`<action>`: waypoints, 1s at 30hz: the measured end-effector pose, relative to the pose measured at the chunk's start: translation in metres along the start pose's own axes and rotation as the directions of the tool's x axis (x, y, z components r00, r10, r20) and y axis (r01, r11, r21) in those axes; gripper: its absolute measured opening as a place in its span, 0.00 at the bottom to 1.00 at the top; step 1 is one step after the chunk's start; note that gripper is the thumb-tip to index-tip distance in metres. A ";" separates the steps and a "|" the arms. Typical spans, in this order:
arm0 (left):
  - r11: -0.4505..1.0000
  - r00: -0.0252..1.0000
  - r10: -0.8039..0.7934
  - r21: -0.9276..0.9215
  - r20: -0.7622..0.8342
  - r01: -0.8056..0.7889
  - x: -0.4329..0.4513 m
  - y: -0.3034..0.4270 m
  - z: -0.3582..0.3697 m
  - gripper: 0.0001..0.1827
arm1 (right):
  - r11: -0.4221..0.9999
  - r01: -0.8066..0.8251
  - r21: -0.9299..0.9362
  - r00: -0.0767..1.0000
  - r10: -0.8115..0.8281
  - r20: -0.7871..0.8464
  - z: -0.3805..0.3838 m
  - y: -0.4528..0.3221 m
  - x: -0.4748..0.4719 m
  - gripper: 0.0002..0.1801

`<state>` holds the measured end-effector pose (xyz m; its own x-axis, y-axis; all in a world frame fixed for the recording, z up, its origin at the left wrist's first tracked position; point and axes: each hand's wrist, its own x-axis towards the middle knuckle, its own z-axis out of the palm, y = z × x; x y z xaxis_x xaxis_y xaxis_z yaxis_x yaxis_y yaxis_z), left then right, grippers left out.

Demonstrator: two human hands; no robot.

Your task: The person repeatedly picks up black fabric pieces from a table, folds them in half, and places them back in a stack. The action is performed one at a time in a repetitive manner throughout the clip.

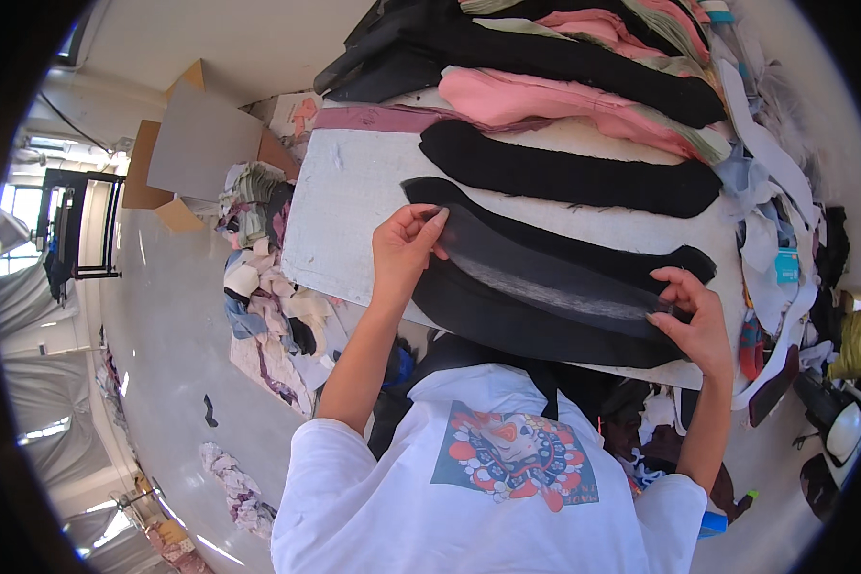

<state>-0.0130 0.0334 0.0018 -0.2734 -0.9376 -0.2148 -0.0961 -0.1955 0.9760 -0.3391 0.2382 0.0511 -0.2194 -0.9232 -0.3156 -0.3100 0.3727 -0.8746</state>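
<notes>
A thin, sheer black fabric strip (545, 269) is stretched between my two hands. My left hand (409, 240) pinches its left end between thumb and fingers. At its other end, my right hand (689, 316) pinches the corner. Beneath and nearer my body lies a dark curved fabric piece (538, 326), partly covered by the strip. Just beyond the strip, a curved black fabric piece (581, 240) lies on the pale cloth-covered table (337, 215). Farther up is another black curved piece (567, 168) with frayed edges.
Stacks of pink fabric pieces (531, 100) and black fabric pieces (581, 64) lie at the table's far side. Fabric scraps (258, 280) are heaped at the left, near an open cardboard box (194, 143). White fabric strips (775, 165) hang along the right edge.
</notes>
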 end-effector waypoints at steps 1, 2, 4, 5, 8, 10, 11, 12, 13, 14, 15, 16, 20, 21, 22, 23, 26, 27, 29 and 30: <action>0.998 0.999 0.008 0.065 -0.039 -0.005 0.005 -0.003 -0.005 0.09 | 0.999 0.013 -0.045 1.000 -0.014 -0.006 0.006 0.002 0.007 0.29; 0.999 0.998 0.037 0.002 -0.057 -0.037 0.012 -0.010 -0.011 0.08 | 0.996 0.053 -0.067 0.998 -0.056 -0.037 0.012 0.007 0.014 0.28; 0.993 0.991 0.082 0.091 -0.108 -0.072 0.023 -0.012 -0.014 0.07 | 0.997 0.041 -0.072 0.998 -0.044 -0.037 0.019 0.006 0.023 0.28; 0.987 0.986 0.105 0.137 -0.130 -0.087 0.027 -0.012 -0.016 0.07 | 0.997 0.034 -0.074 0.999 -0.037 -0.038 0.022 0.005 0.027 0.28; 0.948 0.971 0.153 0.305 -0.184 -0.091 0.040 -0.016 -0.017 0.09 | 0.982 0.089 -0.168 0.995 -0.097 -0.039 0.031 0.005 0.036 0.27; 0.913 0.964 0.182 0.396 -0.192 -0.094 0.045 -0.017 -0.019 0.09 | 0.972 0.106 -0.209 0.993 -0.116 -0.037 0.034 0.006 0.040 0.26; 0.893 0.961 0.197 0.441 -0.195 -0.094 0.048 -0.017 -0.021 0.09 | 0.971 0.106 -0.216 0.992 -0.117 -0.039 0.036 0.006 0.042 0.26; 0.882 0.955 0.219 0.458 -0.199 -0.107 0.050 -0.020 -0.023 0.08 | 0.969 0.105 -0.224 0.992 -0.117 -0.040 0.037 0.005 0.043 0.26; 0.871 0.949 0.241 0.476 -0.203 -0.120 0.054 -0.025 -0.026 0.08 | 0.965 0.098 -0.245 0.993 -0.112 -0.047 0.038 0.003 0.044 0.26; 0.859 0.942 0.263 0.494 -0.207 -0.132 0.056 -0.027 -0.028 0.08 | 0.960 0.090 -0.265 0.993 -0.108 -0.055 0.039 -0.001 0.045 0.26; 0.842 0.943 0.268 0.524 -0.200 -0.128 0.057 -0.026 -0.027 0.08 | 0.955 0.080 -0.285 0.993 -0.102 -0.063 0.039 -0.002 0.046 0.25; 0.824 0.943 0.273 0.553 -0.193 -0.125 0.057 -0.022 -0.025 0.08 | 0.951 0.081 -0.299 0.992 -0.105 -0.065 0.039 -0.001 0.046 0.25; 0.726 0.928 0.332 0.675 -0.171 -0.135 0.054 -0.018 -0.023 0.08 | 0.937 0.093 -0.337 0.991 -0.119 -0.060 0.039 -0.001 0.049 0.25; 0.682 0.931 0.323 0.724 -0.169 -0.105 0.052 -0.013 -0.020 0.09 | 0.935 0.090 -0.344 0.991 -0.118 -0.060 0.039 -0.002 0.049 0.25; 0.636 0.936 0.313 0.768 -0.163 -0.078 0.049 -0.004 -0.016 0.10 | 0.937 0.090 -0.337 0.992 -0.116 -0.058 0.039 -0.001 0.049 0.25; 0.586 0.940 0.303 0.809 -0.158 -0.053 0.046 0.001 -0.012 0.12 | 0.940 0.090 -0.328 0.992 -0.114 -0.056 0.039 0.001 0.051 0.25; 0.302 0.738 0.654 0.837 0.166 -0.457 0.030 -0.007 -0.004 0.21 | 0.937 0.088 -0.339 0.993 -0.110 -0.048 0.039 0.000 0.052 0.25; 0.238 0.736 0.604 0.812 0.306 -0.533 0.022 -0.006 -0.001 0.24 | 0.933 0.086 -0.350 0.993 -0.109 -0.045 0.039 -0.002 0.052 0.25; 0.117 0.680 0.463 0.721 0.569 -0.683 0.004 0.001 0.005 0.30 | 0.926 0.085 -0.369 0.992 -0.112 -0.052 0.039 -0.002 0.052 0.25; 0.141 0.700 0.396 0.714 0.594 -0.685 -0.001 -0.001 0.006 0.32 | 0.926 0.090 -0.367 0.992 -0.118 -0.054 0.038 -0.002 0.053 0.25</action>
<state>-0.0184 0.0365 0.0010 -0.7979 -0.5634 0.2142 -0.5099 0.8205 0.2585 -0.3149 0.1852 0.0218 -0.2311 -0.9541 -0.1903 -0.6465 0.2967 -0.7029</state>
